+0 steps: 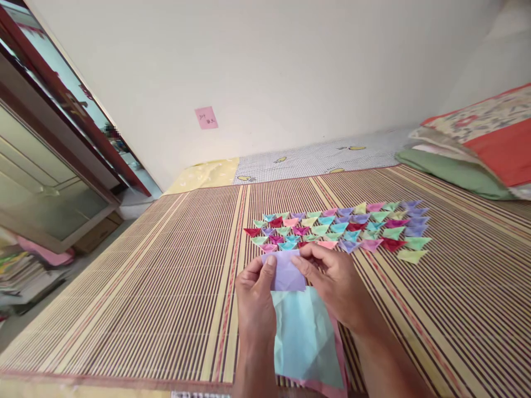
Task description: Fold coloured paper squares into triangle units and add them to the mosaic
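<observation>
Lilac paper (286, 271), a small folded piece, held just above the mat between both hands. Left hand (254, 296) pinches its left edge, thumb on top. Right hand (334, 282) grips the upper right edge, fingers curled over it.

Under the hands: a pale blue sheet (307, 337) lies flat on a pink sheet (341, 365), whose edge shows at the right and bottom.

Just beyond the hands: folded triangles (344, 226) in rows, many colours (red, pink, green, blue, purple, yellow), close together, some touching.

All on a striped bamboo mat (145, 287).

Far right: pillows (477, 149), green, red and floral, stacked. Behind the mat: a checked sheet (315, 157).

Wall: pink note (206, 118), with writing too small to read.

Left: a glass-fronted cabinet (50, 166), with books (20, 271) piled below it.
</observation>
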Tool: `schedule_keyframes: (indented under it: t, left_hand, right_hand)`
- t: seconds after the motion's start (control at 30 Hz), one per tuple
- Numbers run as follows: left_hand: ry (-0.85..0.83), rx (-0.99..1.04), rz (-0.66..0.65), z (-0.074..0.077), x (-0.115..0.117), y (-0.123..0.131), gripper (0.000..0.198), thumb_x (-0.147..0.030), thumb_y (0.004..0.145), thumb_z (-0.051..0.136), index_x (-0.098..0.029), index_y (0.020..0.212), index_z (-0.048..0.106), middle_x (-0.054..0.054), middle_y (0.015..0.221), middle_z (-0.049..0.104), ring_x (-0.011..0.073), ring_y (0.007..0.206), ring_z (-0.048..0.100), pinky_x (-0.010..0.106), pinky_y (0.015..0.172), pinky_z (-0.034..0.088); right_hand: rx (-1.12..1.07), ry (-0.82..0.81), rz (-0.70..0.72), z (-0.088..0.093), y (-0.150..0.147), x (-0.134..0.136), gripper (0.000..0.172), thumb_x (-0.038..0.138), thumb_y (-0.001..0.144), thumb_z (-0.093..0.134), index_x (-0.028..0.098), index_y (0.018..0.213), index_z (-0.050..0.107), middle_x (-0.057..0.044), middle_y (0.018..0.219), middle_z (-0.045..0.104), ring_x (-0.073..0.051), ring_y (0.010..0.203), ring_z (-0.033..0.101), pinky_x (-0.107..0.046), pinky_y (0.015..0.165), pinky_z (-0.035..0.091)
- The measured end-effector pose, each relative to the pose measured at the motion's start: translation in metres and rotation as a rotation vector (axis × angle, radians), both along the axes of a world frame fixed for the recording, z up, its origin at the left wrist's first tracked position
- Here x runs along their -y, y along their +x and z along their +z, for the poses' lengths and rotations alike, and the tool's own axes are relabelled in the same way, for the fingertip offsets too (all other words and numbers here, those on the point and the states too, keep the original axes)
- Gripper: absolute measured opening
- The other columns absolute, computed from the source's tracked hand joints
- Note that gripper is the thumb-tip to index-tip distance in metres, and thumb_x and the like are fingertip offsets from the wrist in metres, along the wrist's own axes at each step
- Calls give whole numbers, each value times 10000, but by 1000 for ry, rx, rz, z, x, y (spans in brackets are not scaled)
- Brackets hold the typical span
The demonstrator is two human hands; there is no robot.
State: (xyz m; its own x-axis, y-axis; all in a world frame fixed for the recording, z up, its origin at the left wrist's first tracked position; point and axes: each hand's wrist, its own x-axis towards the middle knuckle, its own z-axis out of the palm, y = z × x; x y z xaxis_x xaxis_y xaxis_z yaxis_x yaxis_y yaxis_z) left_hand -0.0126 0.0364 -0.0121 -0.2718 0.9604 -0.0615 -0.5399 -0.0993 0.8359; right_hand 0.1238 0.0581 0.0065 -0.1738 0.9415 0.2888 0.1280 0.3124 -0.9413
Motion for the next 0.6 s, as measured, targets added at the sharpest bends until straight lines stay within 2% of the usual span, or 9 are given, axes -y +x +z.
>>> schedule_keyframes:
  t: [0.1,0.3,0.4,0.6]
  left_hand:
    - [22,-81,1,2,2,4,285,-331,734,903,-157,933,795,61,826,796,198,712,746,306,690,605]
    - [45,-217,26,2,5,10,250,-339,777,873,-155,923,785,56,845,788,190,732,734,304,709,598]
    - [30,-158,11,0,4,10,209,-345,814,848,-158,878,778,57,844,793,188,724,741,299,710,601]
    - [17,-2,-80,3,3,7,232,-320,776,880,-154,917,802,68,795,797,208,706,758,306,689,613]
  right_hand:
    - [-14,24,-68,-3,-4,-1,311,359,958,617,202,697,553,62,589,402,-102,518,379,-236,473,310]
    - [-44,43,-133,-4,-5,0,291,366,947,615,198,711,581,59,582,414,-103,505,376,-234,454,305]
    - [-31,20,-107,-3,-4,1,284,377,965,593,197,745,597,52,599,427,-108,511,384,-233,449,306]
    - [43,52,-53,-3,-5,2,377,393,1025,486,218,692,487,58,570,373,-109,492,357,-239,440,276]
